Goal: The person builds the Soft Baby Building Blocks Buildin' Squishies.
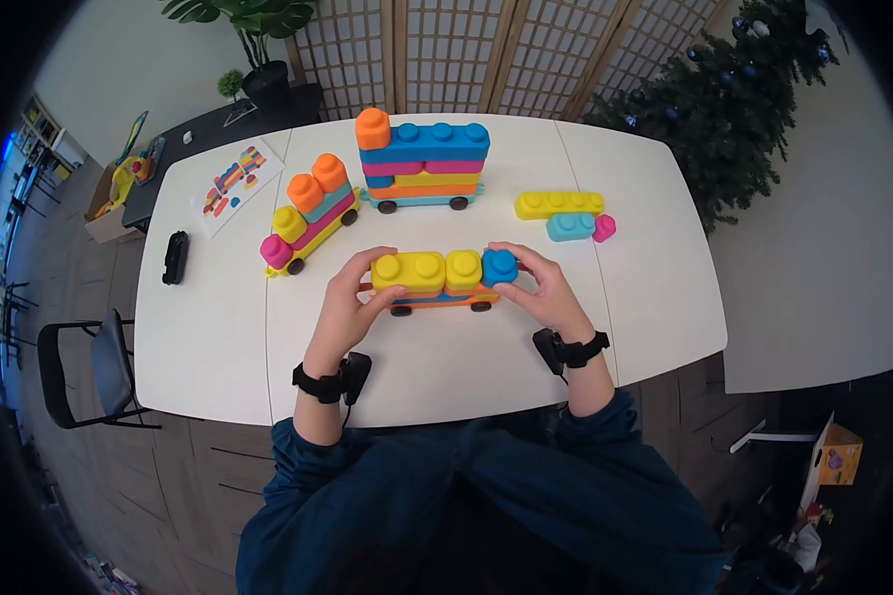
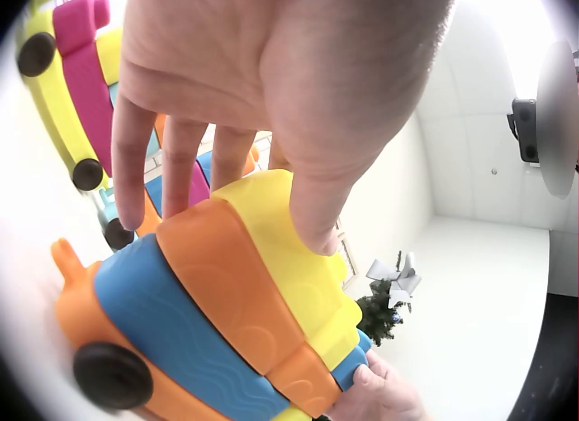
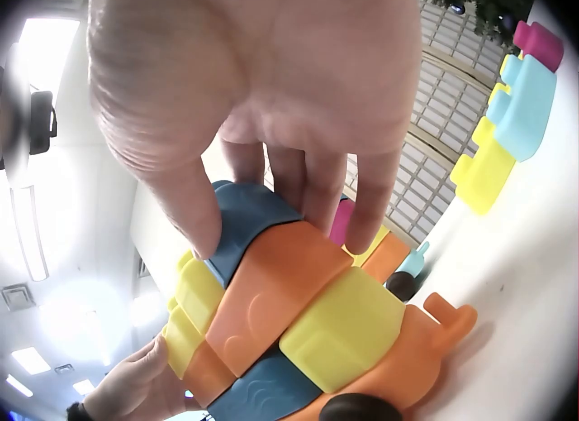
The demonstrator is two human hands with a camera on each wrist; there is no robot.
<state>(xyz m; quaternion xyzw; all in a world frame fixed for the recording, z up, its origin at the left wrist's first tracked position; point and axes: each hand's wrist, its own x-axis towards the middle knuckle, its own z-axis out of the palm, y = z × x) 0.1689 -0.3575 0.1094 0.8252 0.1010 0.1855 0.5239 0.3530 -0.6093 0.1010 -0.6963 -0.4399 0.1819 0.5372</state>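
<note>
A stacked toy wagon of chunky building blocks stands in front of me, its orange wheeled base (image 3: 421, 349) at the bottom. Blue and yellow blocks lie on that base, with orange blocks (image 2: 231, 281) above them. Along the top sit a long yellow block (image 1: 409, 274), a short yellow block (image 1: 463, 271) and a blue block (image 1: 500, 268) at the right end. My left hand (image 1: 350, 296) grips the left end, thumb on the near side of the long yellow block and fingers behind. My right hand (image 1: 554, 296) holds the blue block between thumb and fingers.
Behind stands a taller block wagon (image 1: 425, 164), joined to a yellow-based wagon (image 1: 313, 215) on the left. Loose yellow (image 1: 559, 205), light blue (image 1: 570, 227) and pink (image 1: 604, 228) blocks lie right. A picture sheet (image 1: 236, 185) and black object (image 1: 176, 258) lie left on the white table (image 1: 208, 337).
</note>
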